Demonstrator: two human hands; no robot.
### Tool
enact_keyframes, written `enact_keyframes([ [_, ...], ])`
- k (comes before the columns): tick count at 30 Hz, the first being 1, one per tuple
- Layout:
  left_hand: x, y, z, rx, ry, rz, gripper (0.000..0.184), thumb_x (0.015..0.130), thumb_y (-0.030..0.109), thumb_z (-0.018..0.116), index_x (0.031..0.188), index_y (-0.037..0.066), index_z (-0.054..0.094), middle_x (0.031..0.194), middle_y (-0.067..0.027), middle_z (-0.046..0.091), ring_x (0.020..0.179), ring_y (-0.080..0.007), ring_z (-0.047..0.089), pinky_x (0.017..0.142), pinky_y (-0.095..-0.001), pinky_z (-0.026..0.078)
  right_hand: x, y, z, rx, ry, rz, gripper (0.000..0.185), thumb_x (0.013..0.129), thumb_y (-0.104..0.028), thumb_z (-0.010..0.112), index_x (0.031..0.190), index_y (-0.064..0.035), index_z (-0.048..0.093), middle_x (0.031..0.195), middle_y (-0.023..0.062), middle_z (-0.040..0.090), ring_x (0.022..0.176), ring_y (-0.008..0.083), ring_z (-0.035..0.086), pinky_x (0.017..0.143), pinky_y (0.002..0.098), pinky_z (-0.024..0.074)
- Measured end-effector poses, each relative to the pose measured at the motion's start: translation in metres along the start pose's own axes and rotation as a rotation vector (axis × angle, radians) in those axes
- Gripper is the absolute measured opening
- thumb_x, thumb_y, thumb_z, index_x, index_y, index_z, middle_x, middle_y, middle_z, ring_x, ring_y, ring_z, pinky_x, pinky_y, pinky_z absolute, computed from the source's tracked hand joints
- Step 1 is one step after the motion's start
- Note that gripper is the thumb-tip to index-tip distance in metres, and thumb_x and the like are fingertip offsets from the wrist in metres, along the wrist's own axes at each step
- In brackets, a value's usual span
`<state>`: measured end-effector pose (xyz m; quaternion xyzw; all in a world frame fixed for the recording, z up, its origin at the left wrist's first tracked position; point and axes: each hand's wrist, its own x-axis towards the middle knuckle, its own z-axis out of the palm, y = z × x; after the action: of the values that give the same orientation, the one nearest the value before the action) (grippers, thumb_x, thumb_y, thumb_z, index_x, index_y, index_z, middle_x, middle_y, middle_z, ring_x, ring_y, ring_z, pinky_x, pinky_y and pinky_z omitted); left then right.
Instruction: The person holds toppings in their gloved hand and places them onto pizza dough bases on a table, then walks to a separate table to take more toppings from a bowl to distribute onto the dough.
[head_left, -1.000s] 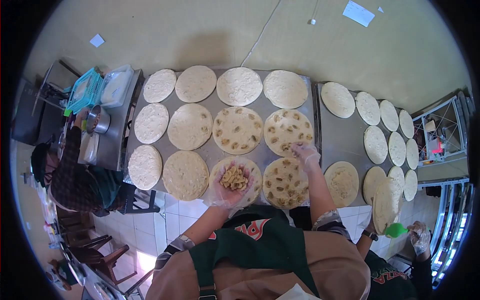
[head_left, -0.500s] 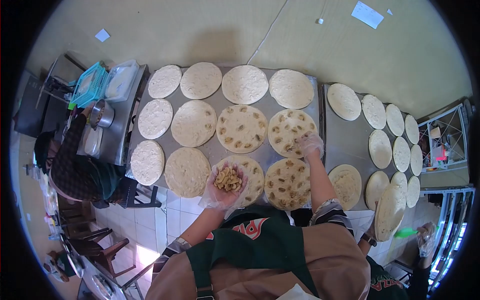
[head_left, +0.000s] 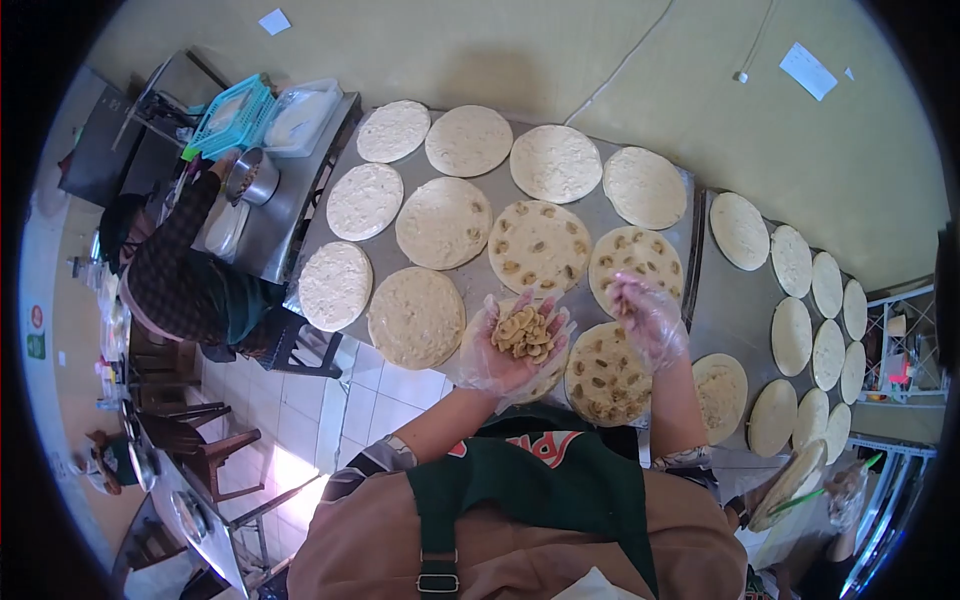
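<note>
My left hand [head_left: 492, 362], in a clear plastic glove, is cupped palm up around a heap of sliced mushrooms [head_left: 525, 333]. It is above a round pizza base [head_left: 540, 385] that it partly hides. My right hand [head_left: 650, 318], also gloved, is raised with its fingertips drawn together; what they hold, if anything, is too small to make out. Behind it lies a pizza base dotted with mushroom slices [head_left: 632, 262]. Closer to me is another topped base [head_left: 608, 375], and to its left one with slices mostly round its edge [head_left: 540, 247].
More plain pizza bases rest on the metal table [head_left: 400, 262] and on a second table [head_left: 700, 310] at right. At left, a co-worker reaches into a metal pot [head_left: 255, 178] beside a blue basket [head_left: 232, 118]. A gloved co-worker's hand [head_left: 848, 495] holds a green tool at lower right.
My right hand has lifted off the topped base and come back toward my left hand. The view has turned and shifted. The co-worker at right has lowered and tilted a pizza base.
</note>
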<state>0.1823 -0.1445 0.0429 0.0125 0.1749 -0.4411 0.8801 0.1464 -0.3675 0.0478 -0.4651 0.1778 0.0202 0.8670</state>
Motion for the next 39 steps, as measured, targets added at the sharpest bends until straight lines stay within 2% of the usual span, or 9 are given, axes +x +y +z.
enact_keyframes([
  [4,0.003,-0.001,-0.004,0.014,-0.048,-0.002,0.045,0.083,0.049,0.034,0.117,0.021,0.043,0.122,-0.0080,0.041,0.113,-0.0267,0.037,0.093,-0.0451,0.030,-0.010,0.001,0.034,-0.245,-0.114,0.095,0.025,0.079,-0.017,0.055,0.102,-0.0050,0.054,0.075,0.0038,0.056,0.061,0.0141,0.051,0.051,0.0252,0.0406],
  [6,0.003,0.000,-0.008,0.054,-0.057,0.005,0.044,0.084,0.047,0.034,0.118,0.020,0.042,0.123,-0.0090,0.040,0.113,-0.0265,0.037,0.094,-0.0448,0.029,-0.014,0.003,0.058,-0.867,-0.246,-0.212,0.025,0.076,-0.016,0.057,0.100,-0.0080,0.056,0.072,0.0067,0.057,0.063,0.0163,0.054,0.055,0.0272,0.0428],
  [12,0.009,-0.004,-0.018,0.146,-0.069,0.069,0.044,0.084,0.037,0.036,0.121,0.014,0.040,0.125,-0.0132,0.038,0.115,-0.0274,0.035,0.097,-0.0446,0.025,-0.023,0.012,0.104,-1.493,-0.285,-0.367,0.027,0.074,-0.024,0.056,0.095,-0.0072,0.059,0.074,0.0138,0.058,0.070,0.0284,0.056,0.063,0.0349,0.0437],
  [18,0.009,-0.006,-0.023,0.141,0.000,0.087,0.045,0.086,0.035,0.025,0.119,0.010,0.042,0.123,-0.0147,0.040,0.113,-0.0266,0.038,0.096,-0.0424,0.028,-0.016,0.036,0.103,-1.796,-0.375,-0.408,0.027,0.078,-0.029,0.045,0.086,-0.0064,0.057,0.079,0.0144,0.059,0.075,0.0294,0.056,0.068,0.0395,0.0418],
  [28,0.010,-0.008,-0.034,0.149,0.029,0.042,0.043,0.085,0.037,0.031,0.117,0.011,0.043,0.123,-0.0127,0.041,0.111,-0.0291,0.039,0.095,-0.0441,0.028,-0.027,0.029,0.096,-1.445,-0.201,-0.239,0.021,0.076,-0.028,0.052,0.077,-0.0072,0.056,0.067,0.0129,0.057,0.064,0.0299,0.055,0.058,0.0395,0.0423],
  [31,0.009,-0.006,-0.037,0.149,0.053,0.006,0.039,0.085,0.036,0.031,0.113,0.014,0.048,0.118,-0.0109,0.045,0.110,-0.0275,0.041,0.096,-0.0456,0.027,-0.026,0.031,0.078,-1.039,-0.143,-0.250,0.018,0.076,-0.024,0.056,0.078,-0.0065,0.058,0.065,0.0080,0.057,0.061,0.0192,0.055,0.054,0.0310,0.0422],
  [33,0.006,-0.009,-0.033,0.073,0.076,-0.011,0.038,0.085,0.036,0.032,0.111,0.016,0.049,0.116,-0.0103,0.047,0.108,-0.0271,0.043,0.094,-0.0457,0.028,-0.029,0.009,0.061,-0.591,-0.127,0.085,0.015,0.077,-0.020,0.057,0.081,-0.0056,0.059,0.065,0.0025,0.056,0.059,0.0096,0.051,0.051,0.0230,0.0393],
  [37,-0.005,-0.004,-0.028,0.004,0.170,0.002,0.034,0.084,0.035,0.034,0.108,0.018,0.052,0.113,-0.0093,0.050,0.104,-0.0264,0.045,0.093,-0.0461,0.030,-0.001,0.029,-0.018,-0.147,0.244,0.055,0.018,0.078,-0.021,0.058,0.085,-0.0052,0.059,0.067,0.0011,0.056,0.056,0.0061,0.046,0.049,0.0184,0.0361],
  [39,-0.012,0.000,-0.032,0.009,0.161,0.025,0.034,0.085,0.035,0.034,0.107,0.018,0.052,0.113,-0.0089,0.050,0.104,-0.0263,0.045,0.092,-0.0459,0.030,0.024,0.031,-0.063,-0.352,0.368,0.092,0.018,0.079,-0.020,0.058,0.087,-0.0045,0.058,0.068,0.0013,0.056,0.056,0.0064,0.047,0.050,0.0194,0.0375],
])
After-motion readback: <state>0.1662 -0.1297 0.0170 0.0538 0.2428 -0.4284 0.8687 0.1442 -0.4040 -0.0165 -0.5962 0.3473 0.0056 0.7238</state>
